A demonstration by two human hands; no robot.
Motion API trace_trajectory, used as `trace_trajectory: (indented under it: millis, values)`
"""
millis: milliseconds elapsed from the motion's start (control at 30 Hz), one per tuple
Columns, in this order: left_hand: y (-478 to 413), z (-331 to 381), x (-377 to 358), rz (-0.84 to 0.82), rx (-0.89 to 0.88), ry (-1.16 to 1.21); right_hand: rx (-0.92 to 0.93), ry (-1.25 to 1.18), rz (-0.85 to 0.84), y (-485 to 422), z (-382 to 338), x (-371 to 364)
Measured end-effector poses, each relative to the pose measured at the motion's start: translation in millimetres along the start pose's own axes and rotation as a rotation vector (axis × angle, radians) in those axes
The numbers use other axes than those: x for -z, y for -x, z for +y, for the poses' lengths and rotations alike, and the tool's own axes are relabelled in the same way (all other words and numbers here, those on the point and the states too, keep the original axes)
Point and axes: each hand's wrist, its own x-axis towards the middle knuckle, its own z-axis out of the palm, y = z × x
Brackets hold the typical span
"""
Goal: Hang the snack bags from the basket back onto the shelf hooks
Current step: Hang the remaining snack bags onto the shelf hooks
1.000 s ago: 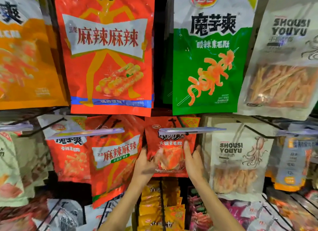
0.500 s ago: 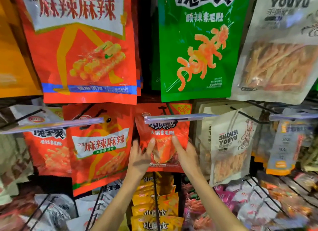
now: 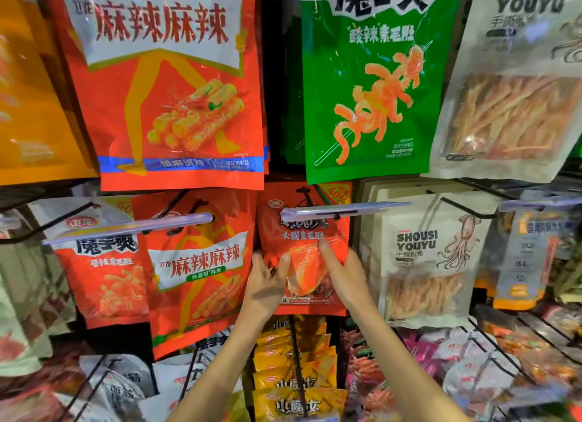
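A small red snack bag (image 3: 304, 245) hangs in the middle of the shelf, behind a clear price strip (image 3: 343, 210) at the tip of its hook. My left hand (image 3: 266, 283) holds the bag's left edge, thumb on the front and fingers behind. My right hand (image 3: 341, 273) holds the right side, thumb pressed on the orange picture. The bag's top sits at the hook; whether its hole is on the wire is hidden by the strip. No basket is in view.
Large red (image 3: 170, 84), green (image 3: 371, 84) and pale squid (image 3: 519, 84) bags hang above. Red bags (image 3: 195, 264) hang at left, a white squid bag (image 3: 428, 258) at right. Yellow packs (image 3: 296, 374) and wire bins lie below.
The view moved closer and lower. Both hands stayed on the red bag, with the thumbs sliding up and inward over its front.
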Motion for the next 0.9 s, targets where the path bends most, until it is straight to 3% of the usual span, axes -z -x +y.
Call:
trace_trajectory:
  millis: [267, 433, 633, 767, 900]
  values:
    - [28, 10, 10, -0.092, -0.03, -0.03, -0.067, -0.034, 0.022, 12, 7, 3]
    - [49, 21, 11, -0.072, -0.016, -0.027, -0.159, 0.005, -0.022, 24, 7, 11]
    - [63, 22, 18, -0.03, 0.016, -0.102, -0.147, -0.002, -0.064, 39, 3, 25]
    - [78, 27, 10, 0.026, 0.023, -0.19, -0.123, 0.076, -0.134, 52, 2, 44]
    - [104, 36, 0, 0.013, -0.098, -0.373, -0.037, 0.275, -0.203, 67, 2, 70]
